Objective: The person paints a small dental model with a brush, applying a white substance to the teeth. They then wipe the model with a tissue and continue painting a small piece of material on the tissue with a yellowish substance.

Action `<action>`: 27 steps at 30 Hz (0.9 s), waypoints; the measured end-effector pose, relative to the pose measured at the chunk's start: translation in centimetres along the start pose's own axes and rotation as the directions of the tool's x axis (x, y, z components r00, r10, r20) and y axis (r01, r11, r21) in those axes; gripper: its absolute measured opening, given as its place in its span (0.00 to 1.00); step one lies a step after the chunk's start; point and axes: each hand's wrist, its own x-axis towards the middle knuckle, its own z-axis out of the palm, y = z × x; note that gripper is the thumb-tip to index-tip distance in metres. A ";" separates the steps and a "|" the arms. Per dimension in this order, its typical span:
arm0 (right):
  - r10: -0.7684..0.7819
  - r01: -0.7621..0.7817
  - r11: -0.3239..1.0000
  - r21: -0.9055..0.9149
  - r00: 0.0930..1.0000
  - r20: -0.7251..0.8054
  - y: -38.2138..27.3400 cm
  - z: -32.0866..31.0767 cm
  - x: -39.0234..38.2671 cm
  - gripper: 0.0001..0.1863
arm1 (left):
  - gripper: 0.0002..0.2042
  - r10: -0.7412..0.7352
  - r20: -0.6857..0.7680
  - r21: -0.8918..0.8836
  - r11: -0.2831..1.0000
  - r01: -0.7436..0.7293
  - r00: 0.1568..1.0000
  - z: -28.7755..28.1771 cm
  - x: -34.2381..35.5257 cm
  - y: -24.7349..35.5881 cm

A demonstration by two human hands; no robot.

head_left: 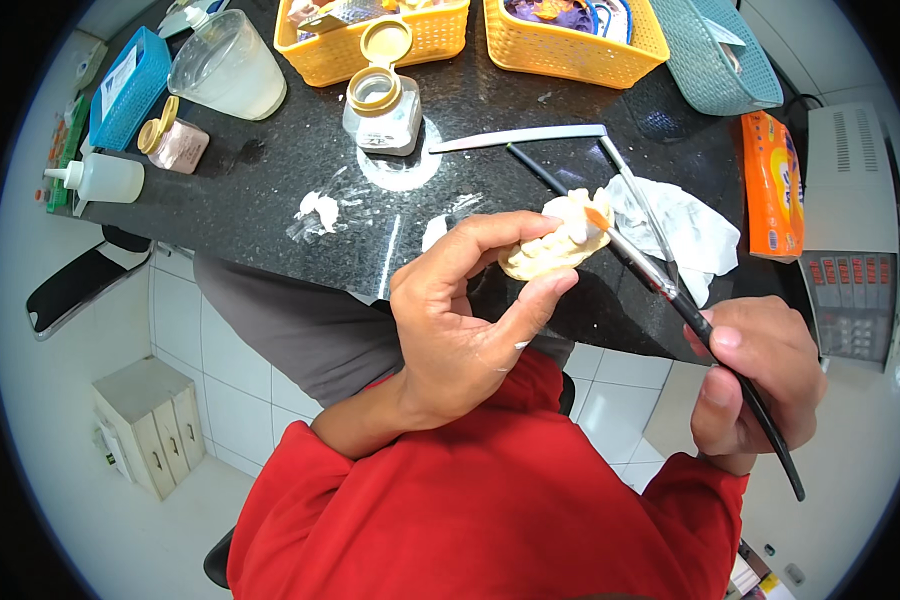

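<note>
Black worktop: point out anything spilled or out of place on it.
A smeared white lump lies on the black worktop, to the left of the left hand. It looks dropped or spilled, being outside any container.

Lumpy cream piece [548, 257] and black-handled brush [686, 308], held aloft
The irregular piece sits tilted; the brush slants, orange bristles [596, 218] at the piece's whitish upper side.

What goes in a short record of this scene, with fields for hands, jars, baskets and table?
Left hand: fingers pinching a cream-coloured shaped piece
Right hand: black-handled brush, its orange tip at the piece
Jars: clear jar, pinkish jar, gold lids open
Baskets: two yellow baskets, blue basket, teal basket
Table: dark, white smears, crumpled white tissue or cloth
</note>
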 end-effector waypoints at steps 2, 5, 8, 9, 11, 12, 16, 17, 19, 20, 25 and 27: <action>-0.011 0.011 1.000 0.008 0.999 0.030 0.3 0.0 0.0 0.06 | 0.13 0.000 0.000 0.003 1.000 0.000 1.000 -0.1 0.0 -0.1; 0.011 -0.012 1.000 0.012 0.997 0.078 0.1 -0.7 0.0 0.07 | 0.13 -0.012 0.015 0.008 1.000 0.012 1.000 -0.2 0.0 -0.2; 0.038 -0.039 0.999 0.032 0.998 0.054 -0.1 -1.3 -0.2 0.07 | 0.14 -0.016 0.017 -0.008 1.000 0.016 1.000 -0.2 -0.1 -0.1; 0.046 -0.047 0.998 0.042 0.998 0.033 -0.1 -1.3 -0.2 0.07 | 0.14 -0.015 0.015 -0.013 1.000 0.015 1.000 -0.1 -0.1 -0.1; 0.064 -0.065 0.998 0.022 0.997 0.035 -0.1 -0.9 0.0 0.07 | 0.14 -0.014 0.011 -0.021 1.000 0.015 1.000 -0.1 -0.1 0.0; 0.074 -0.074 0.997 0.012 0.997 0.035 0.0 -0.7 0.0 0.08 | 0.14 -0.018 0.017 -0.021 1.000 0.019 1.000 -0.2 -0.1 0.0; 0.049 -0.053 0.998 0.026 0.991 0.126 0.0 -1.1 0.2 0.08 | 0.14 -0.021 0.022 -0.023 0.999 0.022 1.000 -0.3 -0.2 0.0; 0.056 -0.062 0.997 0.050 0.992 0.109 -0.1 -1.4 0.1 0.08 | 0.14 -0.020 0.028 -0.030 0.999 0.021 0.999 -0.2 -0.1 0.0; 0.072 -0.079 0.992 0.095 0.995 0.074 -0.2 -1.8 -0.2 0.08 | 0.14 -0.024 0.038 -0.042 0.999 0.026 0.999 -0.2 0.1 0.1; 0.077 -0.084 0.994 0.068 0.992 0.099 0.0 -1.7 -0.3 0.08 | 0.14 -0.025 0.035 -0.039 0.999 0.026 0.999 -0.3 0.0 0.1; 0.051 -0.056 0.998 0.017 0.977 0.205 0.6 -1.4 0.0 0.11 | 0.13 -0.018 0.022 -0.036 0.999 0.019 1.000 -0.6 -0.2 0.1; 0.077 -0.087 0.995 0.054 0.984 0.162 0.3 -1.7 0.0 0.10 | 0.13 -0.015 0.035 -0.047 0.999 0.016 0.999 -0.5 0.0 0.1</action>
